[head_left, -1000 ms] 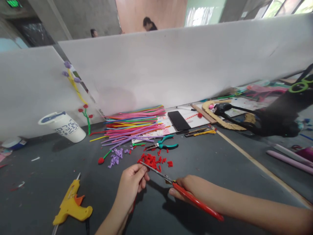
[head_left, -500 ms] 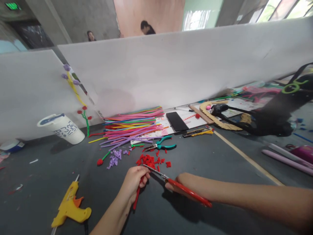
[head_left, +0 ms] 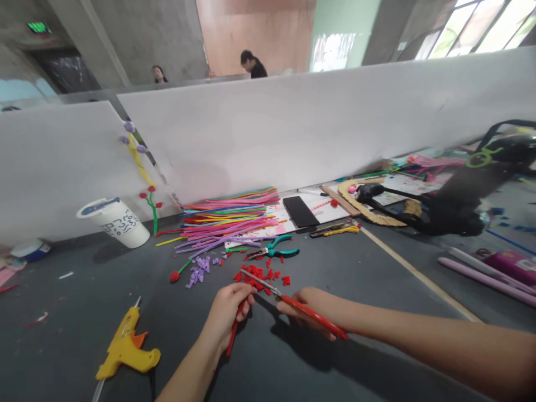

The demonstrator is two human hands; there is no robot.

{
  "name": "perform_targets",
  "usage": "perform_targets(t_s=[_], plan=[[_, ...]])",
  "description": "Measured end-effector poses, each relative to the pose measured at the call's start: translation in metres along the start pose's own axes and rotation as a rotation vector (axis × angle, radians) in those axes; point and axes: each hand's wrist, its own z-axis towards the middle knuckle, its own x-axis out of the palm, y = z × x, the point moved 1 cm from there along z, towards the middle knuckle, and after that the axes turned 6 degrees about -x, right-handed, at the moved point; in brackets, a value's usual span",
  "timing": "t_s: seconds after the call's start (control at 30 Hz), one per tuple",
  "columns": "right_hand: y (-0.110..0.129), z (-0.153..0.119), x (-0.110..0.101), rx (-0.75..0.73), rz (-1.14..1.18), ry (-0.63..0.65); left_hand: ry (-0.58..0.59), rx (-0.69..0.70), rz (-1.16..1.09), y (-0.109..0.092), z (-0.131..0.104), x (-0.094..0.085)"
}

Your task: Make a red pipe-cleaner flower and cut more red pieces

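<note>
My left hand (head_left: 233, 308) pinches a red pipe cleaner (head_left: 233, 338), whose tail hangs down below the fingers. Wrapped round the handles of red scissors (head_left: 312, 314) is my right hand (head_left: 314, 306). The scissor blades point up and left, just past my left fingertips, over a pile of short red pipe cleaner pieces (head_left: 262, 273). To the left of that pile lie cut purple pieces (head_left: 198, 272) and a red-tipped green stem (head_left: 180, 272). Pliers with teal handles (head_left: 274, 249) rest right behind the red pieces.
A yellow glue gun (head_left: 128, 346) lies at the left front, with a white cup (head_left: 125, 223) behind it. Bundled coloured pipe cleaners (head_left: 230, 218), a black phone (head_left: 300, 211) and a utility knife (head_left: 335, 229) lie along the back. A white partition (head_left: 285, 128) stands behind; black equipment (head_left: 452, 195) is at right.
The scissors have shifted slightly up and left, their tips now beyond my left fingertips over the red pieces. My left hand keeps its pinch. The whole view has tilted a little.
</note>
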Motion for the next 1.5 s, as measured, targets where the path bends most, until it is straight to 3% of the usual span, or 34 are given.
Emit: perform_targets(t_s=[0.23, 0.47, 0.6, 1.13, 1.33, 1.5], plan=[[0.025, 0.005, 0.000, -0.153, 0.089, -0.105, 0.097, 0.024, 0.067, -0.004, -0.035, 0.013], [0.030, 0.007, 0.018, -0.264, 0.032, -0.205, 0.041, 0.049, 0.164, 0.003, -0.042, 0.015], [0.029, 0.000, 0.018, -0.298, -0.054, -0.231, 0.070, 0.030, 0.211, 0.001, -0.046, 0.017], [0.024, 0.002, 0.002, -0.335, -0.118, -0.069, 0.223, -0.038, 0.219, 0.005, -0.039, 0.013], [0.026, 0.007, -0.007, -0.282, -0.112, -0.041, 0.167, -0.036, 0.180, 0.008, -0.033, 0.012], [0.019, 0.001, -0.015, -0.236, -0.147, -0.077, 0.032, 0.015, 0.120, 0.000, -0.033, 0.004]])
